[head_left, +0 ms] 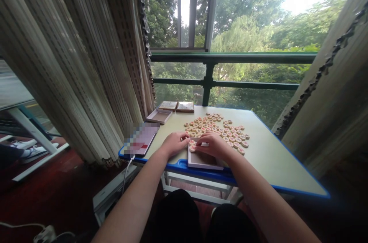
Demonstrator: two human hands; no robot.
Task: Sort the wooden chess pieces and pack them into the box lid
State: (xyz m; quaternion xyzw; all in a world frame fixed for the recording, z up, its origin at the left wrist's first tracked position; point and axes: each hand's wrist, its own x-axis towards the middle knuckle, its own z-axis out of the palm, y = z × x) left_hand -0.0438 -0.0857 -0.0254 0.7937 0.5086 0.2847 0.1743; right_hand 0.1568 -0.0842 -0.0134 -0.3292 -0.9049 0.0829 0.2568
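Observation:
A shallow open box (204,161) sits at the table's near edge. Two round Xiangqi pieces (192,142) with red characters lie in its far left corner. My left hand (176,144) is at that corner, thumb and curled fingertips against the box's rim. From the right, my right hand (213,144) reaches over the box with bent fingers, its fingertips closed on the nearer Xiangqi piece (193,149). Beyond both hands, many loose Xiangqi pieces (226,134) lie face up in a spread cluster. My right hand covers part of the box's far wall.
A phone or tablet (143,139) with a white cable (128,170) lies on the table (273,158) at left. Behind it are an open box part (160,115) and two flat boxes (185,107). Curtains (109,63) and a green railing (230,58) border the table.

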